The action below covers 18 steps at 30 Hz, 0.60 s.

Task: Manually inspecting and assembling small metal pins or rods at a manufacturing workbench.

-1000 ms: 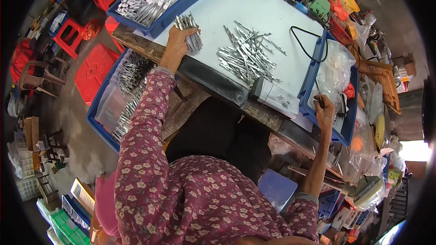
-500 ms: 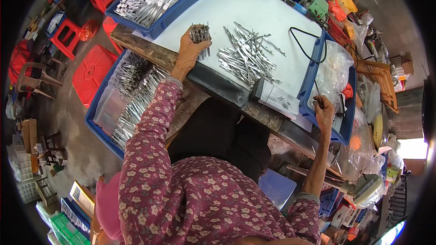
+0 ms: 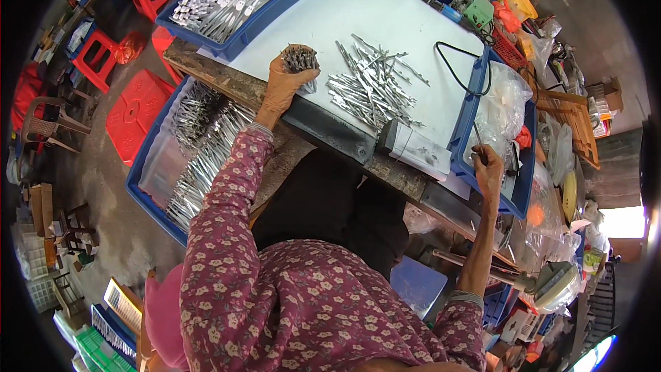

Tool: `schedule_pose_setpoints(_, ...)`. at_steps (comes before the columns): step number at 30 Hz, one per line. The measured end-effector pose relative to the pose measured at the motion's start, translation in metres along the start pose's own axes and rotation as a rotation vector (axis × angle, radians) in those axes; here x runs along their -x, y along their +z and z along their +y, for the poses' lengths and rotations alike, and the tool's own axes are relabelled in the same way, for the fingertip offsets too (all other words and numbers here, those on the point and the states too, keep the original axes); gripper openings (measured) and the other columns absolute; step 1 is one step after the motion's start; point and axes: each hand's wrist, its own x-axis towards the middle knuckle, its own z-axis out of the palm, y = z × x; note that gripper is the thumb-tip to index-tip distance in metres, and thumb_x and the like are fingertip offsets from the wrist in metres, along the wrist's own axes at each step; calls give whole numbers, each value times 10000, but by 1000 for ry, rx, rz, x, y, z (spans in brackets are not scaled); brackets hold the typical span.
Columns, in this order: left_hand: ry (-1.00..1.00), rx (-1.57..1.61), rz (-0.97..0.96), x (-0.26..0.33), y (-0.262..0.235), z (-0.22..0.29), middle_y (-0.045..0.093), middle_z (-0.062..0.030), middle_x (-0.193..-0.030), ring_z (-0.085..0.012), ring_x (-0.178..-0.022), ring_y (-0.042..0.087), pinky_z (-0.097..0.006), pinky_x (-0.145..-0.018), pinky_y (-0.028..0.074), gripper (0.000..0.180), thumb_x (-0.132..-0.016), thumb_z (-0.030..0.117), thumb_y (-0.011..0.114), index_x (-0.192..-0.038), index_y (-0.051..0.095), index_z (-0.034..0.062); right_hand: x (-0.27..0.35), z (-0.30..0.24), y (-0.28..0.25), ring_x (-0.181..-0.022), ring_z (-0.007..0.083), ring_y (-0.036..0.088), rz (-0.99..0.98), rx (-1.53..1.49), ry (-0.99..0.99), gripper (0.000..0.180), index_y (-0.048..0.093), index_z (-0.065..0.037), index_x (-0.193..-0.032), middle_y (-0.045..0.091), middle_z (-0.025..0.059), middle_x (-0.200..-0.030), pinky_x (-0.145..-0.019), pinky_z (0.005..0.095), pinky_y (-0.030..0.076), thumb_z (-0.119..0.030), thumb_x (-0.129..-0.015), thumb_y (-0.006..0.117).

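In my left hand [image 3: 281, 91], a bunch of thin silvery metal pieces [image 3: 301, 60] is gripped upright at the table's near edge, the ends showing dark on top. A loose pile of similar slender metal pieces [image 3: 372, 86] lies on the white tabletop [image 3: 406, 24] to the right of that hand. My right hand [image 3: 489, 169] is closed round a thin dark rod-like tool [image 3: 478, 136] at the right, over the edge of a blue tray [image 3: 460, 124]. The tool's exact kind cannot be made out.
Blue trays full of metal pieces stand at the far left [image 3: 237, 45] and below the table's left side [image 3: 141, 196]. A black block [image 3: 330, 127] and a white pad-like block [image 3: 418, 150] line the near edge. A black cord loop [image 3: 441, 52] and clear plastic bags [image 3: 508, 96] lie right.
The bunch in my left hand has tilted so its ends turn more upward, and it sits slightly lower. My right hand keeps its hold on the tool, nearly still.
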Motion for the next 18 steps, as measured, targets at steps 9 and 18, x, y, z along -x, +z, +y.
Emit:
schedule_pose_setpoints(9,14,-105,-62,-3,16,2,572,27,-751,-39,-685,528,-181,-617,445,280,-701,-21,684,-961,592,29,1,0,0,-519,23,356,4,-25,-12,110,593,-11,-878,409,-64,-584,-461,194,277,-12,-781,542)
schedule_pose_setpoints(18,113,-214,-51,-10,22,-7,523,54,-700,-23,-623,450,-175,-569,396,243,-711,89,748,-831,544,36,-1,2,1,-523,21,354,-3,-18,-20,112,589,-9,-879,404,-62,-586,-464,193,276,-10,-780,535)
